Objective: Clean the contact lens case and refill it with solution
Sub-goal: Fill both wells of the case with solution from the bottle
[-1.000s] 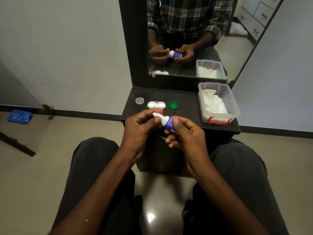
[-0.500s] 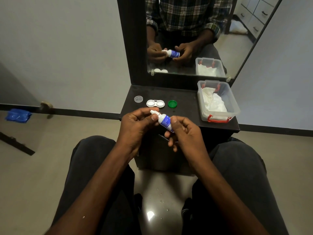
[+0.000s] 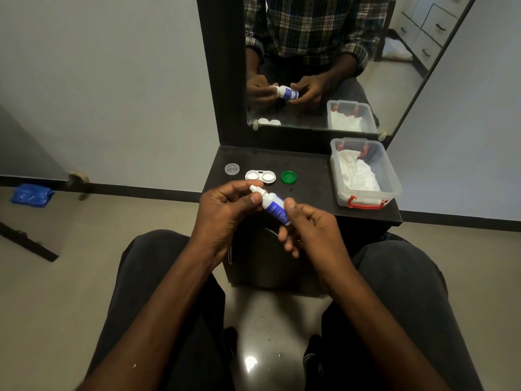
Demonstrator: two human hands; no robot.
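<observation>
A small white solution bottle (image 3: 274, 208) with a blue label is held tilted above the front edge of the dark shelf (image 3: 310, 190), its white cap pointing up and left. My right hand (image 3: 308, 228) grips the bottle's body. My left hand (image 3: 225, 213) pinches the cap end between thumb and fingers. Just beyond the hands lies the open white contact lens case (image 3: 260, 176) with its two wells facing up. A clear lid (image 3: 232, 168) lies to its left and a green lid (image 3: 288, 176) to its right.
A clear plastic box (image 3: 392, 179) with red clips and white tissue inside stands at the shelf's right end. A mirror (image 3: 324, 66) rises behind the shelf and reflects my hands and the bottle. My knees flank the cabinet. A blue cloth (image 3: 31, 193) lies on the floor at left.
Both hands and the bottle have stayed in nearly the same place. My left fingers have shifted slightly on the cap end.
</observation>
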